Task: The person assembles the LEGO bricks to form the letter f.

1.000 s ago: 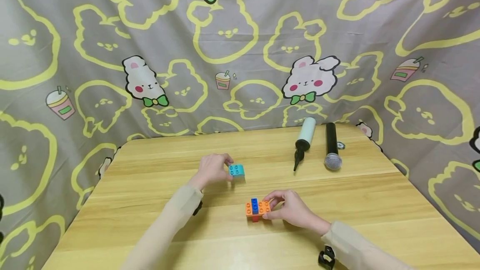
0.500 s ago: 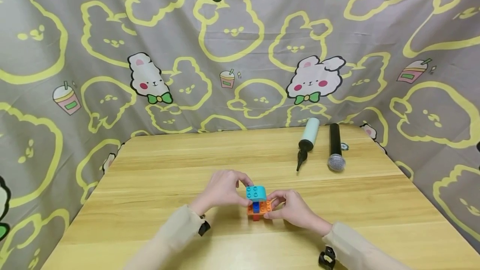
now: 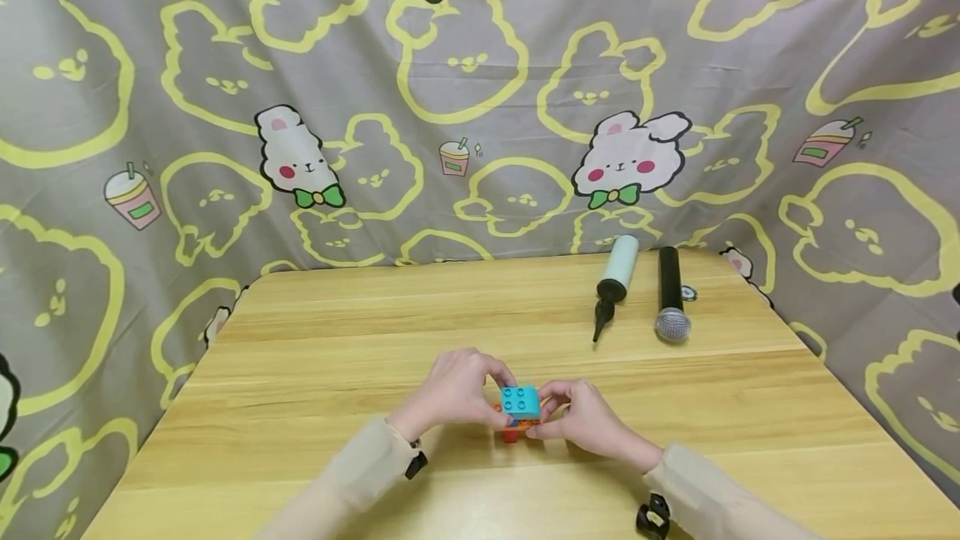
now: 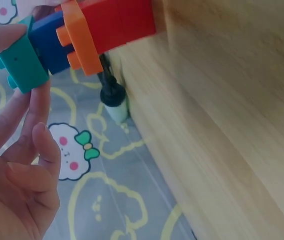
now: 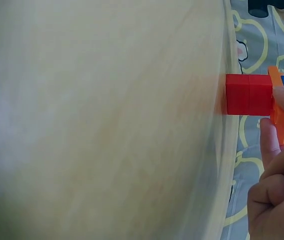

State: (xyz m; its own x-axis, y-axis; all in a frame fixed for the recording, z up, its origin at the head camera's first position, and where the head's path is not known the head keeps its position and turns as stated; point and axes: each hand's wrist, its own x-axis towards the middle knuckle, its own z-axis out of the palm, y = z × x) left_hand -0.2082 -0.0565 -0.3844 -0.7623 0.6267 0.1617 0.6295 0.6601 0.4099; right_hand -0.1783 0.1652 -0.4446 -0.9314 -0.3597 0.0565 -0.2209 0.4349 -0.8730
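My left hand (image 3: 461,390) pinches a teal building block (image 3: 520,401) with studs and one curved side, thumb on one side and fingers on the other. In the left wrist view the teal block (image 4: 24,60) sits at the blue block (image 4: 54,42), above a flat orange plate (image 4: 83,40). Red blocks (image 4: 119,25) form the base of the stack, standing on the table. My right hand (image 3: 588,423) holds the right end of the orange plate between thumb and fingers; the right wrist view shows this grip on the orange plate (image 5: 281,117) beside the two red blocks (image 5: 249,95).
A pale green hand pump (image 3: 618,269) with a black nozzle lies at the back right of the wooden table (image 3: 337,315). Beside it are a black microphone (image 3: 670,294) and a small round object (image 3: 689,293). A patterned curtain (image 3: 465,107) hangs behind the table.
My left hand has carried the teal block from farther back on the left over to the stack and lowered it onto the blue block. The right hand has kept its hold on the orange plate.
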